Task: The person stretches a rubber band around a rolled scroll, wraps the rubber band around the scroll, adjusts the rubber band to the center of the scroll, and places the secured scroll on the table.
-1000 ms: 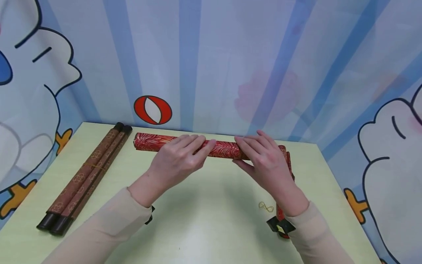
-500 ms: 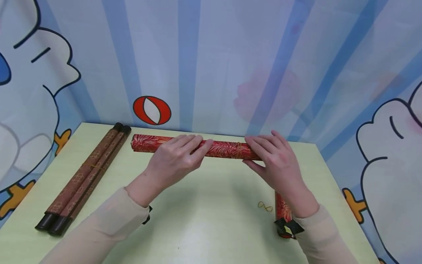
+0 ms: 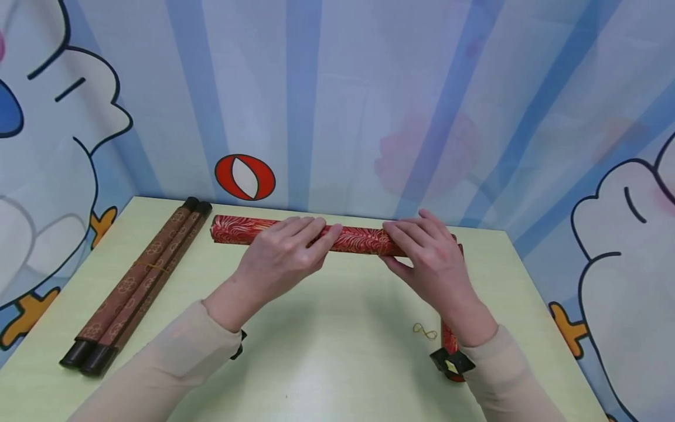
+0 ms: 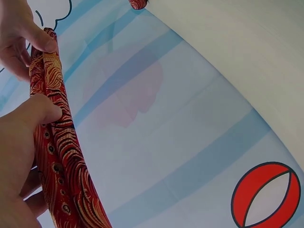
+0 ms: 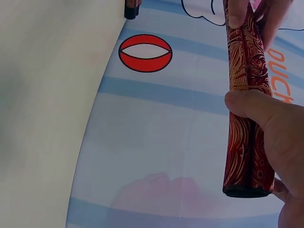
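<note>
A red patterned double roll (image 3: 239, 229) is held crosswise above the far part of the table. Around its middle, my left hand (image 3: 282, 258) grips it, the thumb lying along it in the left wrist view. Near its right end my right hand (image 3: 435, 264) grips it, with the thumb (image 5: 249, 103) over a thin yellowish band (image 5: 251, 88) in the right wrist view. Another red patterned roll (image 3: 449, 338) lies on the table, partly hidden under my right hand and wrist.
Two brown patterned rolls (image 3: 139, 281) with black ends lie banded together on the left of the table (image 3: 316, 351). A loose twisted yellow band (image 3: 425, 331) lies left of the red roll on the table. A printed cloth (image 3: 348, 105) stands behind the table.
My right hand moved right along the held roll, then back a little to the left, near the band. My left hand keeps its grip with little movement.
</note>
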`<state>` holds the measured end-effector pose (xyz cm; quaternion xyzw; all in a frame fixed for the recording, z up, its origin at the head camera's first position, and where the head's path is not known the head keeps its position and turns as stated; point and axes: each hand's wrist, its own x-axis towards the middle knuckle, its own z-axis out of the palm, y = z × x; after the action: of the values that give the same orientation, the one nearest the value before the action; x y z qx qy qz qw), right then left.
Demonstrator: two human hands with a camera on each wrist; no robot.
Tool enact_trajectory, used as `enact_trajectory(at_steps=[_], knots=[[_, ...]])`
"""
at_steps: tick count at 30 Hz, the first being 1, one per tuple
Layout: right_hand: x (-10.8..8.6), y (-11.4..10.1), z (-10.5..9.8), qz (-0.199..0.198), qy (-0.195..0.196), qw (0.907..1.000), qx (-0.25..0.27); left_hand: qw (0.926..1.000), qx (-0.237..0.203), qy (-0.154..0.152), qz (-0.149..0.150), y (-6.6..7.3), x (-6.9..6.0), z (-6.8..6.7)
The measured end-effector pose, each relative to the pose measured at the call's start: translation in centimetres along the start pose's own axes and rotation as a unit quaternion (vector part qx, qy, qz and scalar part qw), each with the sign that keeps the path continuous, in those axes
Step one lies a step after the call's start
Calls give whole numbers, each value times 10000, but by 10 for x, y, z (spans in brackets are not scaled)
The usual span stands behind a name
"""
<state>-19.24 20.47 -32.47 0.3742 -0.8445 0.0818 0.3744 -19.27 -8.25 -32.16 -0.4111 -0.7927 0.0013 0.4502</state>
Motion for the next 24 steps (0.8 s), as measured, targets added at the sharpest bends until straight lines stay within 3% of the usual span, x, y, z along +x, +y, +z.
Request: enact_trajectory(at_steps=[9, 24], knots=[[6, -8, 9, -66, -119, 9999, 50, 10000, 9, -42, 38, 3, 1, 4], [-7, 4, -5, 204, -292, 9992, -190, 9999, -6, -168, 7, 2, 1, 2]])
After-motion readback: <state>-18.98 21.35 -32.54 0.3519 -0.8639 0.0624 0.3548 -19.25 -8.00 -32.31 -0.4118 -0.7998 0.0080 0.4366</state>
